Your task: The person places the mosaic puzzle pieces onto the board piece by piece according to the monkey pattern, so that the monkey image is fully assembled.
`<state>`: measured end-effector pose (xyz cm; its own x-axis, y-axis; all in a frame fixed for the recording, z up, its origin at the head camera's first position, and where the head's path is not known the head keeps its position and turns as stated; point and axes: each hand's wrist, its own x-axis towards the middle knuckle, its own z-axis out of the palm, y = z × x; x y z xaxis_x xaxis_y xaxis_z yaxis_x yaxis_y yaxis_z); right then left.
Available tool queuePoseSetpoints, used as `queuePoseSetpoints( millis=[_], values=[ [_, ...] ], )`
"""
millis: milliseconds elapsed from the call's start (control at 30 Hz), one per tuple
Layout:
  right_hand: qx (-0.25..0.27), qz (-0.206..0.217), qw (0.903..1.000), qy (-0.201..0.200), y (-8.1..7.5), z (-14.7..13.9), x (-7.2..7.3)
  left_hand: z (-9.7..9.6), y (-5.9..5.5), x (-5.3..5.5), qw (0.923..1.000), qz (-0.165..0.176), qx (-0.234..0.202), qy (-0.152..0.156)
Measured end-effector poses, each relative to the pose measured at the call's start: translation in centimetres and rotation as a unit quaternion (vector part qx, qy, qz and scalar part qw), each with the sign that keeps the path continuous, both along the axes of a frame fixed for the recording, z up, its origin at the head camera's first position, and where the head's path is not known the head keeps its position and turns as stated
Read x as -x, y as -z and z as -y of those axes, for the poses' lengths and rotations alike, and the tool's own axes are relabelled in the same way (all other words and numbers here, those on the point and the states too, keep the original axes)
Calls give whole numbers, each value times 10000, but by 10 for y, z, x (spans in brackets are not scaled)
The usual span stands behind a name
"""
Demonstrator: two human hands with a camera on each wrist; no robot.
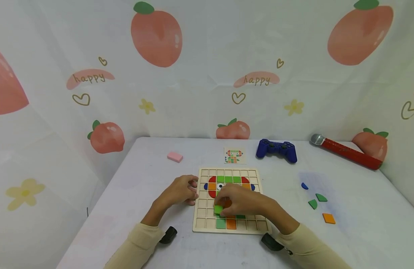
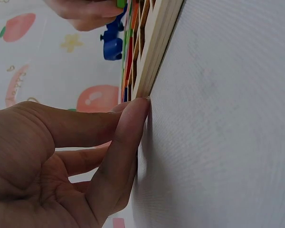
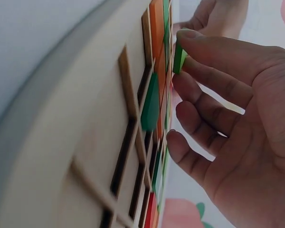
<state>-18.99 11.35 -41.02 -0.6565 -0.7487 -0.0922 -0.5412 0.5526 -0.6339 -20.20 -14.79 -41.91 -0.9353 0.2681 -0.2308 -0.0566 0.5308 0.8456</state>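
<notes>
A wooden grid board (image 1: 256, 225) lies on the table, partly filled with red, orange, green and blue tiles that make up a figure. At its left edge is my left hand (image 1: 181, 190); in the left wrist view its thumb and finger (image 2: 131, 118) come together on the board's rim. Over the lower middle of the board, my right hand (image 1: 242, 200) pinches a light green square tile (image 1: 218, 209) between thumb and fingers. The right wrist view shows this tile tilted on edge, just off the board's surface. My right hand hides part of the pattern.
Behind the board lies a pattern card (image 1: 235, 155), with a blue game controller (image 1: 276, 149) and a red microphone (image 1: 349, 152) further right. A pink block (image 1: 174, 157) is at the back left. Loose on the right are an orange square (image 1: 329, 218), green pieces (image 1: 321, 197) and a blue piece (image 1: 304, 186).
</notes>
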Motion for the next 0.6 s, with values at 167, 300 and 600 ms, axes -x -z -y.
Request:
queuePoseSetpoints(
  millis=[167,300,600],
  values=[
    [-42,-93,9999,-26,-1,9,-2,0,0,0,10000,17,-8,14],
    [-25,-168,9998,-42,-1,16,-4,1,0,0,10000,45,-43,8],
    [-60,-200,9997,-97,-1,22,-5,0,-2,0,10000,75,-45,2]
  ],
)
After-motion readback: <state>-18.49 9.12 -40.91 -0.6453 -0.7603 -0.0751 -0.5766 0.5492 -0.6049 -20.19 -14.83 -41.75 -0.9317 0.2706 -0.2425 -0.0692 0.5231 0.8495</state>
